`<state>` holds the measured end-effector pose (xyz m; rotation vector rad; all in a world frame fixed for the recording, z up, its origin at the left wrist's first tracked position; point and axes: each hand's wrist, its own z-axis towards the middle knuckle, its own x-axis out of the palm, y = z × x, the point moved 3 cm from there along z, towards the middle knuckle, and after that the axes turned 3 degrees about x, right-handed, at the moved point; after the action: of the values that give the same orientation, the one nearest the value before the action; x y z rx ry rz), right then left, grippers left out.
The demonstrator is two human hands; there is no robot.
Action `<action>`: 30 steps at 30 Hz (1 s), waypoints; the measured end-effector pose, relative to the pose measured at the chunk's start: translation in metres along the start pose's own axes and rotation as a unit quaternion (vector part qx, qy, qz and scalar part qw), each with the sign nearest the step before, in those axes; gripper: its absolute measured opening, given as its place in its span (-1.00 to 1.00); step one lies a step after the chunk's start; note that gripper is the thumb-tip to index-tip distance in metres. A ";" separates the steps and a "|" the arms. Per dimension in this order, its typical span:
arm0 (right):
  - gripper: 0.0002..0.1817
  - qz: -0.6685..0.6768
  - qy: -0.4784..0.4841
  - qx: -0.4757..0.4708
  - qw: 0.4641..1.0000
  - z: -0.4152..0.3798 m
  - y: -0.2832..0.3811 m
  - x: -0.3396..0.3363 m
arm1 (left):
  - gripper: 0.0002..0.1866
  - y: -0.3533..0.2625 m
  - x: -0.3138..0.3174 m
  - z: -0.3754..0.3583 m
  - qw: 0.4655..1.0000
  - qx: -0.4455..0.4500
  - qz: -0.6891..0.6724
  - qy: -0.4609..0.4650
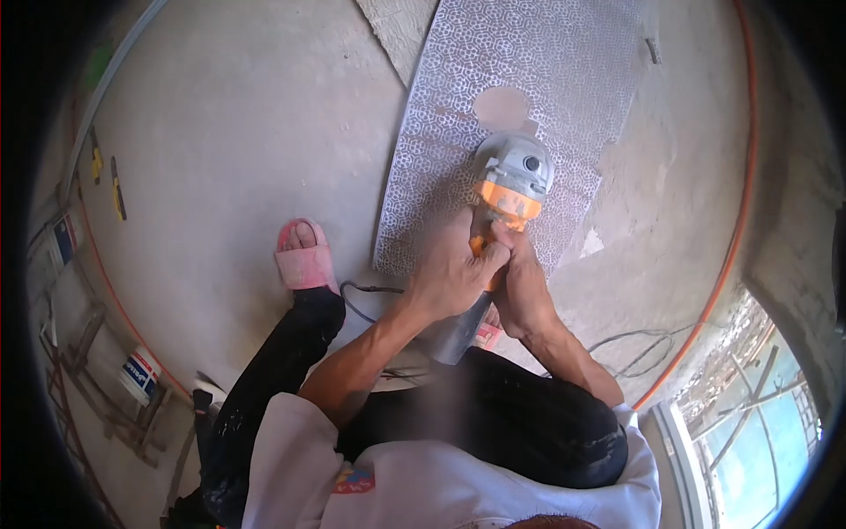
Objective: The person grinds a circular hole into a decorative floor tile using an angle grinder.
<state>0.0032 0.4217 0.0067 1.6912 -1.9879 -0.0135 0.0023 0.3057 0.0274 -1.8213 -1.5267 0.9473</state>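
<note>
Both my hands are closed around an angle grinder (513, 198) with an orange body and a grey metal head. My left hand (451, 262) wraps the body from the left side. My right hand (523, 284) grips it from the right, thumbs close together on top. The grinder's head is over a patterned tile sheet (529, 53) lying on the floor. Just beyond the head, a plain brownish round patch (500, 108) shows in the pattern. The grinder's grey rear end points back toward my lap, with a dusty blur behind it. Its disc is mostly hidden beneath the guard.
My foot in a pink slipper (305, 256) is left of the sheet. A dark cord (357, 300) runs behind my left forearm. An orange hose (751, 159) curves along the right. Yellow-and-black tools (118, 189) and a paint bucket (141, 375) are at left.
</note>
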 end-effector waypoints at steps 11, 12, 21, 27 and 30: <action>-0.44 0.017 -0.028 -0.004 0.999 -0.006 0.010 0.011 | -0.38 -0.009 -0.007 0.004 0.997 -0.052 0.019 0.045; -0.44 0.011 -0.023 0.009 1.000 -0.005 0.010 0.010 | -0.38 -0.008 -0.006 0.003 0.998 -0.052 0.012 0.031; -0.43 0.011 0.000 0.047 0.999 -0.008 0.021 0.009 | -0.34 -0.009 -0.003 0.002 0.997 -0.049 -0.051 0.013; -0.41 0.021 -0.012 0.041 0.999 -0.014 0.024 0.016 | -0.32 -0.013 -0.006 0.003 0.998 -0.039 -0.051 0.015; -0.41 0.010 -0.014 0.033 0.999 -0.019 0.022 0.018 | -0.38 -0.015 -0.011 0.000 0.997 -0.045 -0.021 0.051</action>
<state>-0.0107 0.4156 0.0373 1.7219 -2.0470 0.0356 -0.0075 0.2975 0.0411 -1.8620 -1.5603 0.7658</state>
